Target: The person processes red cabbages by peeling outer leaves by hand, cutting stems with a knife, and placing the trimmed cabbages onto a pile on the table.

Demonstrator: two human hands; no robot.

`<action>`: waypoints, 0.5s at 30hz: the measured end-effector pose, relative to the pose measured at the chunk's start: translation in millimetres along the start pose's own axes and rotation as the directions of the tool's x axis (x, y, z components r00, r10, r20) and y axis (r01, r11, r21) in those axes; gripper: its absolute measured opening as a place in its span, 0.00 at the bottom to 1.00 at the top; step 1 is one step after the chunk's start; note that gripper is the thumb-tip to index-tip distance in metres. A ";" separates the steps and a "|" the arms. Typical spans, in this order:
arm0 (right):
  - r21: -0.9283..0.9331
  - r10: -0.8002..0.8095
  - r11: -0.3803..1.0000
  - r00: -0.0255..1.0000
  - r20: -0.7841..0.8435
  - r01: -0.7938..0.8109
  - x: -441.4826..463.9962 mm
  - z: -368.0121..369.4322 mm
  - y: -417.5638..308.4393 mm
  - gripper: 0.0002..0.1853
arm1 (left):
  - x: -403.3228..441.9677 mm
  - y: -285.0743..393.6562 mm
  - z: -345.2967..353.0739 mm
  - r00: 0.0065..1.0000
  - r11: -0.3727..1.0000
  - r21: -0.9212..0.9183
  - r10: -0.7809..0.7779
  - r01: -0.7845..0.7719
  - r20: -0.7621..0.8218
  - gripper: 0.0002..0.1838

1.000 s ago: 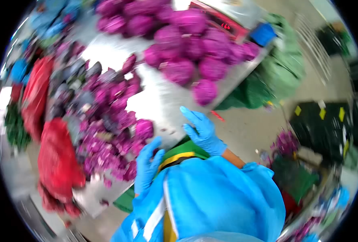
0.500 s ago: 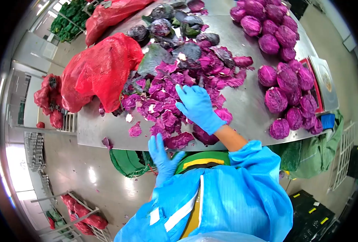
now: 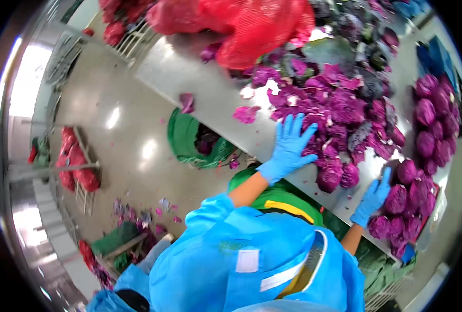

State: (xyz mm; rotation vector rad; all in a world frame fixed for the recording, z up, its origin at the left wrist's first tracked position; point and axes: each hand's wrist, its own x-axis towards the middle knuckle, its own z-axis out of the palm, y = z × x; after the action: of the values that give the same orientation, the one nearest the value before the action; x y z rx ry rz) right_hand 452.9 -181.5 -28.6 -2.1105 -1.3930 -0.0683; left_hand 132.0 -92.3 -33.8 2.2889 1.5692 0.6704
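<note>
My left hand (image 3: 290, 148), in a blue glove, lies with fingers spread against the near edge of a heap of loose purple cabbage leaves (image 3: 345, 106). To the right, my right hand (image 3: 372, 200), also gloved, rests low over the table's front edge with its fingers stretched out. It is close to a pile of trimmed red cabbages (image 3: 396, 199) and seems to hold nothing. Between my hands, purple pieces (image 3: 328, 174) sit at the front of the heap. Darker outer leaves (image 3: 330, 52) and untrimmed heads lie farther back.
A red mesh sack (image 3: 264, 34) lies on the steel table (image 3: 199, 86). Below its edge, a green-lined bin (image 3: 184, 138) holds purple scraps. More trimmed cabbages (image 3: 433, 122) are stacked at the right. Leaves litter the floor at lower left, near another person's blue sleeve (image 3: 134, 278).
My view has turned, shifting the table up and right. My left hand has come from the table edge onto the leaves. My right hand has left the heap and moved right toward the cabbages.
</note>
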 end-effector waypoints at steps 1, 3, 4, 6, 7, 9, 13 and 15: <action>-0.062 0.083 0.995 0.996 0.039 -0.080 -12.5 -1.6 19.0 0.31 | 1.4 -2.8 -1.3 0.998 0.998 -0.030 0.055 -0.056 -0.019 0.48; -0.399 0.075 0.916 0.993 0.090 -0.033 -22.1 -18.9 -22.5 0.33 | -1.1 0.5 -18.4 0.996 0.990 -0.106 0.088 -0.089 -0.019 0.41; -0.275 0.027 0.961 0.999 0.017 -0.021 -31.3 -20.3 -31.2 0.34 | -2.1 -0.3 -26.0 0.990 0.970 -0.198 0.133 -0.139 -0.045 0.38; 0.005 0.020 1.000 0.997 -0.073 -0.019 -54.0 -12.5 -61.8 0.37 | -12.4 -11.0 -46.6 0.988 0.951 -0.272 0.133 -0.150 -0.080 0.33; 0.167 0.052 0.985 0.996 -0.076 -0.039 -63.4 -6.3 -81.7 0.39 | -17.8 -19.6 -57.0 0.992 0.961 -0.253 0.088 -0.110 -0.094 0.32; 0.417 0.205 0.897 0.973 -0.104 -0.144 -78.8 22.0 -103.6 0.44 | -23.2 -56.2 -64.7 0.978 0.986 -0.162 0.011 -0.045 -0.208 0.35; 0.468 0.314 0.862 0.930 -0.189 -0.196 -43.6 49.6 -125.6 0.47 | 7.7 -119.6 -73.1 0.979 0.995 -0.066 -0.088 0.077 -0.186 0.47; 0.587 0.376 0.787 0.903 -0.209 -0.192 -17.5 66.6 -130.6 0.49 | 27.4 -139.2 -61.0 0.986 0.996 -0.003 -0.089 0.089 -0.140 0.49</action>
State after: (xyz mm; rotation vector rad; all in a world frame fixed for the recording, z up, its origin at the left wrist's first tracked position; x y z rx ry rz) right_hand 315.6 -127.2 -30.2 -1.6939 -0.7594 0.1083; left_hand -2.7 -17.2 -42.8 2.2014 1.7251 0.8206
